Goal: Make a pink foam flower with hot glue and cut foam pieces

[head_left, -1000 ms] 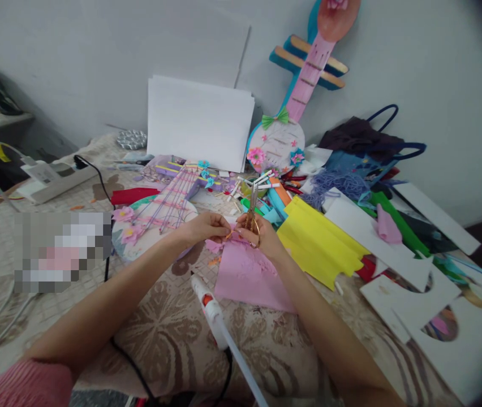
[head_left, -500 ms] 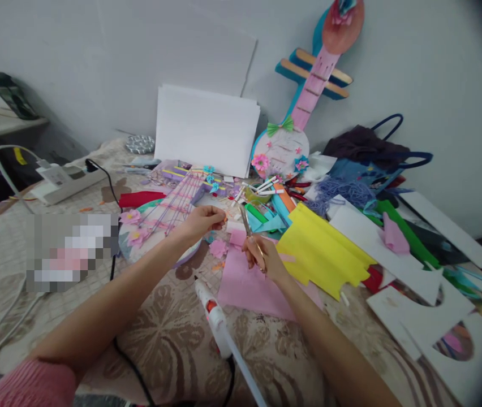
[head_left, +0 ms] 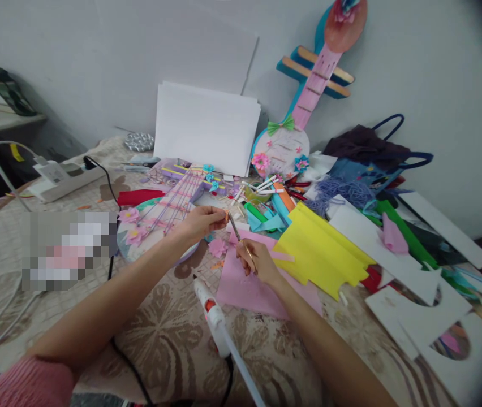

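My left hand (head_left: 201, 221) pinches a tiny orange scrap (head_left: 226, 216) between thumb and fingertips, just above a round decorated craft piece (head_left: 156, 220). My right hand (head_left: 257, 262) grips small gold-handled scissors (head_left: 241, 240), whose blades point up and left toward the scrap. Under my right hand lies a pink foam sheet (head_left: 258, 282), with a small pink foam flower (head_left: 217, 247) beside it. The blade tips sit very close to the orange scrap.
A white glue gun (head_left: 213, 316) with a black cord lies near my forearms. Yellow foam sheets (head_left: 321, 249), white cut boards (head_left: 419, 305), a guitar-shaped craft (head_left: 304, 107), white paper sheets (head_left: 205, 127), a power strip (head_left: 65, 178) and a dark bag (head_left: 366, 141) crowd the patterned cloth.
My hands have come apart. The right hand dropped lower with the scissors, now tilted left instead of upright. The left hand rose slightly with the orange scrap.
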{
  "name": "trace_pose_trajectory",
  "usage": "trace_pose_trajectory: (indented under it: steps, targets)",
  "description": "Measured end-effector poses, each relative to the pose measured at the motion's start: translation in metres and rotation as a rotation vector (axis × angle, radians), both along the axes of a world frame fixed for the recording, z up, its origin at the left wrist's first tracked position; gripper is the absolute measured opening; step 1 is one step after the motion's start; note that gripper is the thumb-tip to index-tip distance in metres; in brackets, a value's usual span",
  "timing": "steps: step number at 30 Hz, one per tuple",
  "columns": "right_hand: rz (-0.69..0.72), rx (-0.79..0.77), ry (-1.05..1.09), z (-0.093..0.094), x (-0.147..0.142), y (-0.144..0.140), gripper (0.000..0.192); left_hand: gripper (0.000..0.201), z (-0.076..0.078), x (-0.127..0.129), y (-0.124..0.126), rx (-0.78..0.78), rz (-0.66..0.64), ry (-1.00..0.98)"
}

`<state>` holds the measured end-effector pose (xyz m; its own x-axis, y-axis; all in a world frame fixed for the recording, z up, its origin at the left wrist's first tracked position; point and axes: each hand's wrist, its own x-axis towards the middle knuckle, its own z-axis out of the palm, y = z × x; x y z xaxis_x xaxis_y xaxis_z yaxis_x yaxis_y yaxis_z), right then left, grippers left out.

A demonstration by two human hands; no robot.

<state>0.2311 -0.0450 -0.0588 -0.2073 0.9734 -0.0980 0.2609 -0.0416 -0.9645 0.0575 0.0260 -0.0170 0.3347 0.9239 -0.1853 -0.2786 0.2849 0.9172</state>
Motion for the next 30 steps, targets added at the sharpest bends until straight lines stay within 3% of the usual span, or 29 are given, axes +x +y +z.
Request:
trace_pose_trajectory:
  steps: [16,30]
  targets:
    - [-0.033,0.019,0.006,-0.002,-0.007,0.005,0.036,0.023,-0.004,0.003,0.001,0.015,0.038,-0.015]
    - [-0.031,0.075,-0.019,-0.002,-0.012,0.009,0.037,0.010,-0.002,0.004,0.002,-0.016,0.107,-0.031]
